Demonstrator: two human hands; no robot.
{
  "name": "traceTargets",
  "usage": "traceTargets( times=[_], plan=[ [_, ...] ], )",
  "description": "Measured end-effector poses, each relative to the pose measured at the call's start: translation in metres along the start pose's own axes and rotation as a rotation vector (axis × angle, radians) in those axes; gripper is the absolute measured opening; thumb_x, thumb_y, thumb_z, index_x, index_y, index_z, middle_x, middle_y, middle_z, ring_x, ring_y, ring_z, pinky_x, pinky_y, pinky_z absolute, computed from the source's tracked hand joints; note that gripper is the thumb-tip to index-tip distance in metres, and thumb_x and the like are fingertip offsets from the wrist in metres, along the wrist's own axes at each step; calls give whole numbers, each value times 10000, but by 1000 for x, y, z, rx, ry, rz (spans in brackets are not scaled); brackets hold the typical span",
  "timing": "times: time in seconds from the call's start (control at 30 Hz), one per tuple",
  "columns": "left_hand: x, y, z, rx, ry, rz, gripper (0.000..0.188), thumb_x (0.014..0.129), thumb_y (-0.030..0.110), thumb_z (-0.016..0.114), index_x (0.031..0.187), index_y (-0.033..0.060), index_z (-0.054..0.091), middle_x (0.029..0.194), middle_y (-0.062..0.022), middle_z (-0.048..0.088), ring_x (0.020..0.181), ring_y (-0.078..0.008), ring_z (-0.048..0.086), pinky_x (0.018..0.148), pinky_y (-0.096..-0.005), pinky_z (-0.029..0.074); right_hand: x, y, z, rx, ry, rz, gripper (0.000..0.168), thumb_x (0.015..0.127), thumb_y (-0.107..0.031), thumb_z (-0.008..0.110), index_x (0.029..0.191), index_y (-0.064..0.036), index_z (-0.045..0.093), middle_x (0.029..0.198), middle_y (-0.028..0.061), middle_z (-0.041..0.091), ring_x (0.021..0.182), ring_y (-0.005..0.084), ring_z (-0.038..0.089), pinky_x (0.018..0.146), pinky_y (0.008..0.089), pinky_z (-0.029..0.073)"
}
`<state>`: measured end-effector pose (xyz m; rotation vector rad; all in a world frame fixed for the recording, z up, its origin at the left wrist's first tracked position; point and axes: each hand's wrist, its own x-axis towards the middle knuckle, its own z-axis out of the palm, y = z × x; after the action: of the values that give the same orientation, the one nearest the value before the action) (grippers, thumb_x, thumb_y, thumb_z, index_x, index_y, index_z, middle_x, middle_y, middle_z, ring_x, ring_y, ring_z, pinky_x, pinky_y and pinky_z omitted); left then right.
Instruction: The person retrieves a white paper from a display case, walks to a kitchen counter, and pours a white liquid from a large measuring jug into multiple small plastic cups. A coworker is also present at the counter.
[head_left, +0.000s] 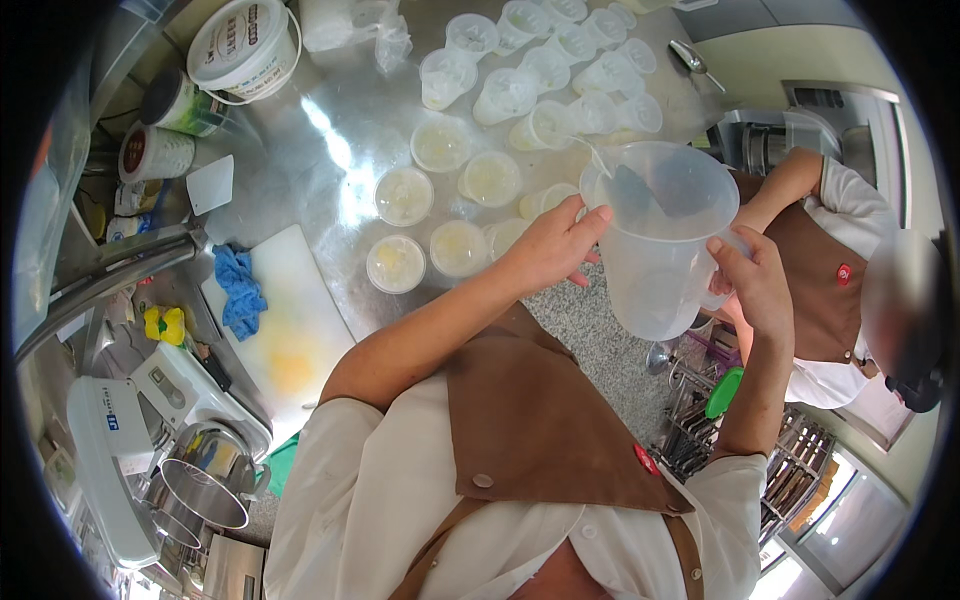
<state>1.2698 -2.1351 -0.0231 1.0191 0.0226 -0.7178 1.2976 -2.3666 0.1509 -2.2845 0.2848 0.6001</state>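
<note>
A large translucent plastic measuring jug (649, 277) is held up in front of me at the table's edge. My right hand (757, 281) grips its handle. Beside the spout is my left hand (559, 244), thumb against the jug's side and fingers apart below; whether it bears any weight cannot be told. A blue-grey patch shows inside the jug, its nature unclear. Left of the jug, several clear plastic cups stand on the steel table (300, 180), such as one with pale yellow contents (396, 262). More translucent cups (506, 94) with pale contents cluster farther back.
On the left are a white cutting board (289, 300), a blue cloth (238, 289), a lidded white bucket (244, 49) and a kitchen scale (169, 390). A metal scoop (694, 60) lies far right. Close at right stands another person (806, 277) in a brown apron, near a rack (799, 465).
</note>
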Motion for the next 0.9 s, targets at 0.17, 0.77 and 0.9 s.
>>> traceTargets(
  times=[0.17,0.77,0.9],
  plan=[
    [1,0,0,8,-1,-3,605,1048,494,437,1306,-51,482,1224,-184,578,1064,-304,653,680,-355,610,-1,0,1,10,10,-6,274,911,-239,703,950,30,668,605,-19,549,531,59,500,504,238,383],
    [5,-1,0,4,-9,0,614,1043,513,442,1281,-51,490,1205,-184,581,1053,-302,655,672,-354,609,4,8,-5,-42,30,19,279,909,-284,707,913,-9,663,579,-21,545,510,40,492,460,221,332],
    [4,0,-1,1,-7,-3,613,1042,515,443,1290,-44,489,1211,-182,581,1054,-300,654,677,-354,607,4,6,-2,-3,36,30,284,901,-291,716,904,-13,656,576,-24,538,507,43,489,461,221,330]
  ],
)
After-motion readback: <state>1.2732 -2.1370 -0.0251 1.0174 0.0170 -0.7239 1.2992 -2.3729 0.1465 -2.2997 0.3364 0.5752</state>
